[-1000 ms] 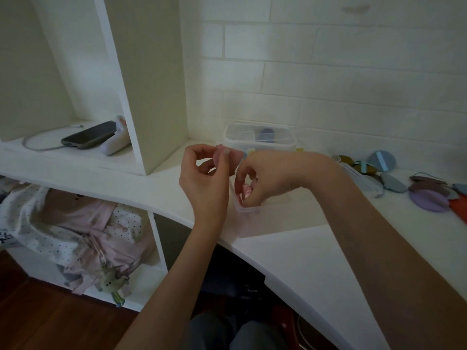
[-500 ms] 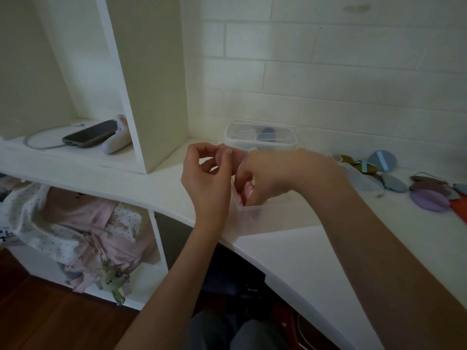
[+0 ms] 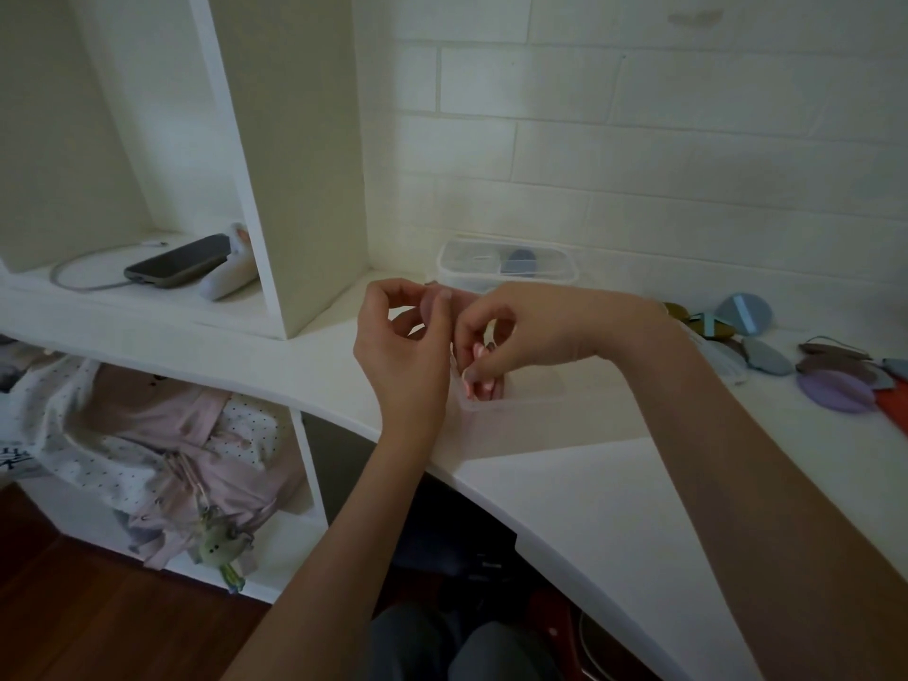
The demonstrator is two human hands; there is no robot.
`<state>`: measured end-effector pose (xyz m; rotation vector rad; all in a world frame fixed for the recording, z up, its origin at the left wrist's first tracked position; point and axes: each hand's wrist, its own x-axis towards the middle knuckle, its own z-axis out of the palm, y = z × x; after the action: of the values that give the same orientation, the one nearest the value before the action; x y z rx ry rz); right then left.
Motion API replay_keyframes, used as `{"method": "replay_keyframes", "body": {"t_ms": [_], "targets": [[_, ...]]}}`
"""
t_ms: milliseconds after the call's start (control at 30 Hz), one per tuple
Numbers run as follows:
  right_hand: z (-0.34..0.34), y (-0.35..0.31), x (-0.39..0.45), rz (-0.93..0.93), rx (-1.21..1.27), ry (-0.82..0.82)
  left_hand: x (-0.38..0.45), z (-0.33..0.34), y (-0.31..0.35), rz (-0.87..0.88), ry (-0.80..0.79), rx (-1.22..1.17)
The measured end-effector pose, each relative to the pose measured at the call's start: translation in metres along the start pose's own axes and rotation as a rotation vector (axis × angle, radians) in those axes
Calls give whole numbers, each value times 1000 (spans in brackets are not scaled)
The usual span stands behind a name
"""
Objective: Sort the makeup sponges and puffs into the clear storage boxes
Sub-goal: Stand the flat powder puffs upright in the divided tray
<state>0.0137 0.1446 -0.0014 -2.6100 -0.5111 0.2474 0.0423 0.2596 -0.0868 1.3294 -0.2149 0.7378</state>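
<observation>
My left hand (image 3: pixel 408 351) pinches a pink puff (image 3: pixel 435 303) between thumb and fingers, just above the counter. My right hand (image 3: pixel 530 331) meets it from the right, its fingertips closed on the puff's lower part over the left end of an open clear storage box (image 3: pixel 540 393). Something pink shows inside that box under my fingers. A second clear box (image 3: pixel 506 265), lid on, stands at the back against the wall with a blue puff inside. Loose puffs lie at the right: light blue (image 3: pixel 744 313), grey-blue (image 3: pixel 766 357), purple (image 3: pixel 830 390), red (image 3: pixel 894 403).
A white curved counter (image 3: pixel 614 508) carries everything. A clear lid (image 3: pixel 722 358) lies right of my right wrist. A shelf cubby at the left holds a phone (image 3: pixel 179 262) on a cable. Clothes (image 3: pixel 162 435) fill the lower shelf.
Both hands stay together on the pink puff. My right hand's fingertips have dipped slightly lower toward the open box.
</observation>
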Motion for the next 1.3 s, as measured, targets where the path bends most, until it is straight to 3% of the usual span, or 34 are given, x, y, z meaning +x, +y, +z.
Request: {"method": "replay_keyframes", "body": {"t_ms": [133,300,467,633,700,800,933,1200,1300], "targets": [[-4,5,-2,16,19,11,0,0,1,-2,-8,-23],[-10,2,-4,85,285,503,-2,0,5,-16,-57,-124],[4,-4,2,114,275,453,-1,-1,6,28,-100,-132],[-11,-5,-4,191,232,589,-2,-4,1,36,-154,-245],[-16,-8,-10,229,206,589,-3,-4,-3,104,-226,-232],[-20,-12,-16,243,185,579,-5,-5,-5,193,-467,-92],[-20,-14,-17,260,191,472,-6,-5,-8,286,-700,57],[-24,-13,-23,301,162,301,0,-2,-10,497,-757,144],[-23,-13,-23,327,182,272,-2,-3,-11,475,-740,195]]}}
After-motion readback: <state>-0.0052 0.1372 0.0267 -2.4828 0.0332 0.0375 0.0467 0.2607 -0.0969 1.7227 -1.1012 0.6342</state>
